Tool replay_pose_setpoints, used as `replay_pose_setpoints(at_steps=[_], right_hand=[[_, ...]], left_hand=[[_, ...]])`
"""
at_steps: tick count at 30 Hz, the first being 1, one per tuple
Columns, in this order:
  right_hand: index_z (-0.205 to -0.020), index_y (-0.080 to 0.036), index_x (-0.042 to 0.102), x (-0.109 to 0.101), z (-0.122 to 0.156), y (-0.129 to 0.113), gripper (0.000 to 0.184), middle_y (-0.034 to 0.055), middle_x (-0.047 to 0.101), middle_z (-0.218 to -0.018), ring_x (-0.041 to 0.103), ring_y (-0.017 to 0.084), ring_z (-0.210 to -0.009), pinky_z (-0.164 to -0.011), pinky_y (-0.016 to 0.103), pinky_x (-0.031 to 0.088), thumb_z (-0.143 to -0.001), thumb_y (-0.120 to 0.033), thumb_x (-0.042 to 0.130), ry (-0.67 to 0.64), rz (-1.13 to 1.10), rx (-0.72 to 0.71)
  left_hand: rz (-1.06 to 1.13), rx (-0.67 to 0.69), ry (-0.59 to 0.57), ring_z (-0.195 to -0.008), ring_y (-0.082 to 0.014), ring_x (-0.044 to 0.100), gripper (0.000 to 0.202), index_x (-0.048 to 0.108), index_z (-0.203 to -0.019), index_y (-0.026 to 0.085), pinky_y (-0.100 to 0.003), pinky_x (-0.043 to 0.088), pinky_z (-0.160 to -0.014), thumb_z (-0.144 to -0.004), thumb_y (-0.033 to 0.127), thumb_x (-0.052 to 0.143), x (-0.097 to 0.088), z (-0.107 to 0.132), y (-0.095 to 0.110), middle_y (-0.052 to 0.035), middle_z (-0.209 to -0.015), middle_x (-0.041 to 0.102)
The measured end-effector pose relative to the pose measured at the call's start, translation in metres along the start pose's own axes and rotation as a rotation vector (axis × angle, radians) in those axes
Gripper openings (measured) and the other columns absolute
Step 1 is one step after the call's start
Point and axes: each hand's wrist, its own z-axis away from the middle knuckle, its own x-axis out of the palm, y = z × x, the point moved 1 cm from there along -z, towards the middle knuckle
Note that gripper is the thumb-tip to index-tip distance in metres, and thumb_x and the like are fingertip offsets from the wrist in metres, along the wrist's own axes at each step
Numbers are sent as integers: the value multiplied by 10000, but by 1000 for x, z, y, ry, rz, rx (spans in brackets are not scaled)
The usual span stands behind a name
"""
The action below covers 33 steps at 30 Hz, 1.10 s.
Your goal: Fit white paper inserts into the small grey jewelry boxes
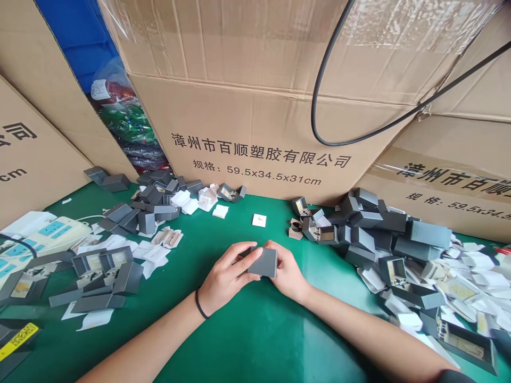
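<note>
Over the middle of the green table, both my hands hold one small dark grey box (266, 263). My left hand (227, 275), with a black band on its wrist, has fingers over the near face and top edge. My right hand (288, 274) grips the box's right side, some of its fingers hidden behind it. The box looks closed, with its inside out of sight. A small white card (259, 219) with a dark mark lies flat on the table beyond my hands.
Grey boxes (149, 205) and paper slips pile up at left; open boxes (101, 266) lie nearer. A larger heap of grey boxes (371, 223) spreads at right with crumpled white paper (479, 271). Cardboard cartons (247, 117) wall the back. A black cable (319, 106) hangs; a power strip (48, 234) sits left.
</note>
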Motion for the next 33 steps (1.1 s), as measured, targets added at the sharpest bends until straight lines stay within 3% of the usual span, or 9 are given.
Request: replay_pose_setpoints(at_steps=[3,6,10,15,19,22,25,30,33], right_hand=[[-615,-194,435,1,-3,9,124,-40,440,-623,404,106,-591,-518,224,360,-631,-179,557,64,57,110],[-787,-191,501,5,-4,15,130,-13,501,-752,470,118,-635,-522,234,428,-662,-178,535,37,9,173],[-993,-212,471,14,-2,15,301,-2,486,-847,481,103,-640,-515,222,450,-707,-175,560,-107,-84,65],[-1017,-194,513,17,-4,12,438,-34,446,-776,440,78,-618,-532,202,449,-673,-353,734,-96,-150,-55],[-1032,-189,574,2,-8,5,458,-7,478,-862,483,68,-617,-540,212,488,-687,-450,721,-123,-154,-154],[-1020,-189,586,-22,-2,1,439,15,508,-925,533,82,-629,-567,254,538,-731,-513,648,-119,-253,-155],[-895,-173,594,-59,15,-3,385,-1,530,-792,546,104,-631,-598,275,546,-753,-531,602,-32,-266,-107],[-685,-169,543,-134,58,-15,235,-16,513,-703,516,89,-573,-533,222,483,-770,-384,583,349,37,-88],[-682,-181,504,-181,80,-25,205,-40,462,-624,491,90,-519,-484,223,471,-775,-365,511,555,47,2]], left_hand=[[8,-90,24,-1096,-225,561,554,422,-1344,394,-328,557,-844,-842,225,583,3,-1,-3,-68,-1221,522],[39,-255,21,-1082,-214,560,484,479,-1305,386,-313,555,-835,-843,284,582,3,-4,-8,-56,-1199,516],[130,-445,25,-985,-196,584,486,473,-1323,337,-268,562,-718,-847,400,552,-1,-7,-15,-72,-1159,504],[-23,-297,98,-899,-200,563,554,497,-1321,258,-292,507,-754,-864,559,409,-3,-12,-13,-83,-1045,525],[-110,-190,185,-862,-182,550,490,494,-1324,240,-283,481,-747,-918,474,351,6,-23,-6,-78,-1002,526],[-118,-60,241,-847,-173,549,473,532,-1290,217,-278,481,-733,-904,461,410,21,-37,6,-77,-974,533],[-54,42,174,-913,-179,552,494,535,-1286,202,-270,492,-737,-905,484,393,44,-57,25,-90,-1010,552],[117,110,-15,-934,-161,559,490,519,-1296,224,-221,507,-669,-892,486,428,103,-104,69,-83,-1053,548],[126,141,-13,-908,-148,564,488,515,-1300,226,-264,483,-829,-896,483,425,147,-140,102,-61,-999,551]])
